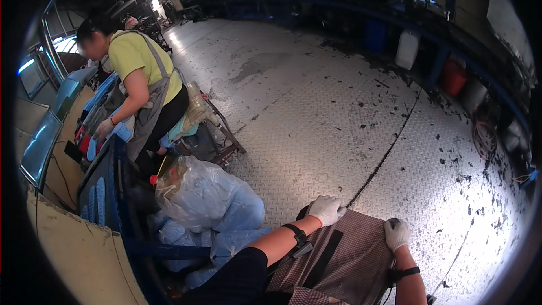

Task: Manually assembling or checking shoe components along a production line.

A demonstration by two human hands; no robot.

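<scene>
A brown-red checked cloth (361, 248) with a dark strip on it spreads over my lap like an apron. My left hand (327, 210), in a white knit glove, lies over its far left corner with fingers laid flat. At the far right corner is my right hand (397, 234), also gloved, its fingers curled in. A small dark patch shows at those fingers; what it is I cannot make out. Each wrist carries a dark strap, the left one with a small device (302, 245).
Stuffed clear plastic bags (209, 195) stand left of my left arm, beside a blue metal frame (116, 192). A co-worker in a yellow shirt (132, 56) bends over a bench with blue pieces. Dark scraps litter the metal floor (316, 113). A long blue bench (435, 68) lines the far side.
</scene>
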